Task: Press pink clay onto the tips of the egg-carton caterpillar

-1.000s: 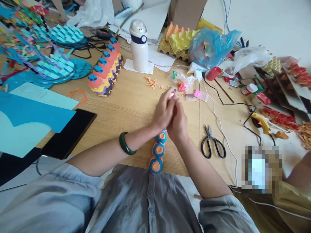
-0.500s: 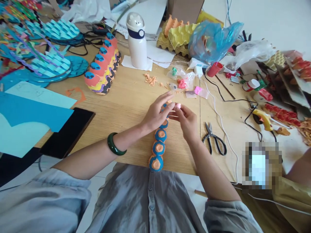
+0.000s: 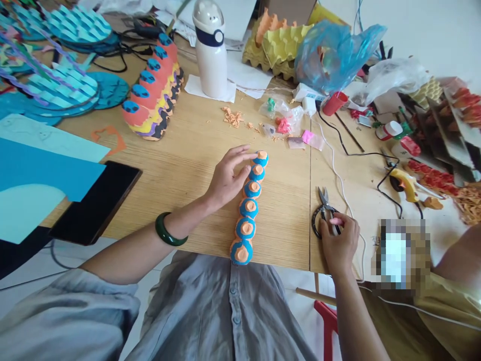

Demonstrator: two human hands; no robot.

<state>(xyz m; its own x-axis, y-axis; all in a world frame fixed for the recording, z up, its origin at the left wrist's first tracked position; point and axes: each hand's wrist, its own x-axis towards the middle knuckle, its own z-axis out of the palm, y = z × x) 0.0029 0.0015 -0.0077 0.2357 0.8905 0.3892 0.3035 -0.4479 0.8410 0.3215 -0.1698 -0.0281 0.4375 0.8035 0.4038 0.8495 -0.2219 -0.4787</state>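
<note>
My left hand (image 3: pixel 229 175) is open, its spread fingertips at the far end of a strip of rounded humps (image 3: pixel 247 228). Each hump is painted blue and orange with an orange clay disc on top. The strip lies lengthwise from the table's front edge. My right hand (image 3: pixel 341 243) is closed over the handles of black-handled scissors (image 3: pixel 323 199), which lie flat with their blades pointing away. A small pink lump of clay (image 3: pixel 337 220) shows at its fingers. Part of the handles is hidden under this hand.
A painted orange, yellow and black egg-carton piece (image 3: pixel 152 93) stands back left, near a white bottle (image 3: pixel 211 65). A black tablet (image 3: pixel 95 203) lies left under paper. Clay packets (image 3: pixel 283 125), cables and a yellow glue gun (image 3: pixel 406 184) lie right. Another person sits at the right edge.
My right hand has moved right and toward me, from beside my left hand to the scissors, carrying the pink clay. My left hand has shifted slightly left, uncovering the strip's far end.
</note>
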